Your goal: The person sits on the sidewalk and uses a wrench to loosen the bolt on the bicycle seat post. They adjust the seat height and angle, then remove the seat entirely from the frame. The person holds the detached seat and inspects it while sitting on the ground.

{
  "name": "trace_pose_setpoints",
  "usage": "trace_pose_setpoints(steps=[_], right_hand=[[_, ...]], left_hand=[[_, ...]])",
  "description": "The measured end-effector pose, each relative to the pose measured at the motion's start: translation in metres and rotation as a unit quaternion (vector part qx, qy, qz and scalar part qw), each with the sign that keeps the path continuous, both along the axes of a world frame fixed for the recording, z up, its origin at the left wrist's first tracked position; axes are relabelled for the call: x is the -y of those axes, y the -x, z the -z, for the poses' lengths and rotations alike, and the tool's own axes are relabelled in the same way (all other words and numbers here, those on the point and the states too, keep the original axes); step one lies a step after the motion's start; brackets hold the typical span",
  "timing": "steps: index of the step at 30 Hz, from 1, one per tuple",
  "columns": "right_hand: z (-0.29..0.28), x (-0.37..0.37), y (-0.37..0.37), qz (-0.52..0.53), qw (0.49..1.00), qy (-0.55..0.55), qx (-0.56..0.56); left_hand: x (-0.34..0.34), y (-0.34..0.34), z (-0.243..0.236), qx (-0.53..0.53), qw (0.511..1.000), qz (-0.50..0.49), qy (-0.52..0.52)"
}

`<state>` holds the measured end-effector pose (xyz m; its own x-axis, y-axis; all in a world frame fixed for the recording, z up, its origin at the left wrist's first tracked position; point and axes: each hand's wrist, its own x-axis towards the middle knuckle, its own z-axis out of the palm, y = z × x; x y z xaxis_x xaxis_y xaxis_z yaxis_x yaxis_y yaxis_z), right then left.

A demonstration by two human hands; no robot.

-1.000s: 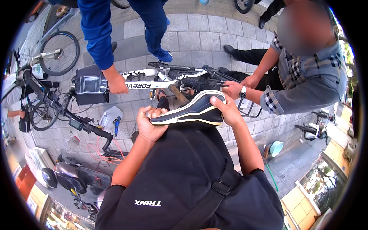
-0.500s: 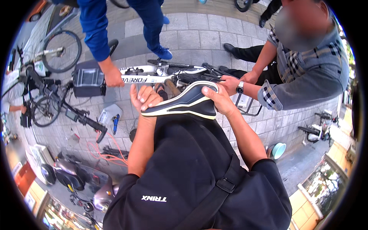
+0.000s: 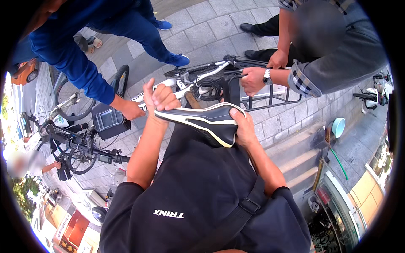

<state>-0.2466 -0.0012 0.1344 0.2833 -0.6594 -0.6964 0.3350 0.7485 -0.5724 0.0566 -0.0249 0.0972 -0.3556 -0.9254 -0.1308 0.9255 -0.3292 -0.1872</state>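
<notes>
A black bicycle saddle point(image 3: 202, 120) with cream-white edging is held across in front of my chest, its narrow nose to the left and its wide rear to the right. My right hand point(image 3: 245, 127) grips the rear, thumb on top. At the nose is my left hand point(image 3: 162, 98), its fingers curled and its thumb sticking up; the saddle nose rests against the base of this hand. Just beyond the saddle, a white bicycle frame point(image 3: 182, 86) lies low with a coil of black cable point(image 3: 207, 90) and a black rear rack point(image 3: 270, 100).
A person in blue point(image 3: 84, 71) leans in at left, one hand at the frame beside a black bag point(image 3: 109, 120). At right, a person in a grey plaid-cuffed top point(image 3: 337, 69) holds the rack. Steps point(image 3: 299, 158) and a teal basin point(image 3: 338, 127) stand right; bicycles point(image 3: 69, 139) stand left.
The saddle has tilted, its rear now lower, and stays in my hands. My view has turned. The person in blue leans in further, and the other person's hands have shifted along the rack.
</notes>
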Motion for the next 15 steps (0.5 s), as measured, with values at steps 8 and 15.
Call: trace_pose_setpoints(steps=[8,15], right_hand=[[-0.042,0.113,-0.011,-0.360,0.906,0.194,-0.110],[-0.008,-0.007,-0.010,0.088,0.996,0.012,0.002]], left_hand=[[-0.094,0.026,0.009,-0.014,0.974,-0.213,-0.072],[0.006,-0.007,-0.033,0.149,0.978,0.036,-0.144]])
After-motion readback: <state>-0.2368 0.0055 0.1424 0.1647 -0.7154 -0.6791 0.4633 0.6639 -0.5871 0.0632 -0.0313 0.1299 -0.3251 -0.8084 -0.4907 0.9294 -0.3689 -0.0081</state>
